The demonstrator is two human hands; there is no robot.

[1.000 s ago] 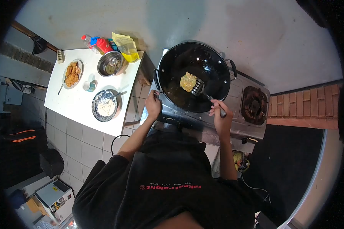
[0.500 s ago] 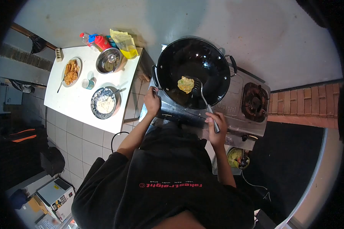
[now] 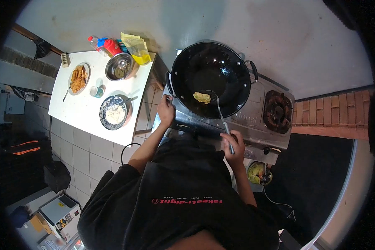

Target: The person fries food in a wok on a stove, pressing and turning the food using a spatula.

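Note:
A black wok (image 3: 231,89) stands on the gas stove, with a shallow dark pool of oil in it. My right hand (image 3: 234,146) is closed around the handle of a slotted spatula (image 3: 221,114). The spatula's head is inside the wok, against a pale yellow-green fritter (image 3: 201,98). That fritter looks narrow from here, as if tipped on its edge. At the wok's left side, my left hand (image 3: 166,111) has its fingers closed at the lower end of the wok handle (image 3: 168,84); the exact grip is partly hidden.
On the white table (image 3: 71,109) at left stand a plate of fried pieces (image 3: 78,80), a bowl of pale batter (image 3: 114,113), a steel bowl (image 3: 120,66), a small cup (image 3: 96,91), bottles and a yellow oil pouch (image 3: 136,48). A second burner (image 3: 278,111) lies right of the wok.
My right hand has drawn the spatula handle down toward my body. The fritter has gone from lying broad and flat to looking narrow. My left hand has stayed put.

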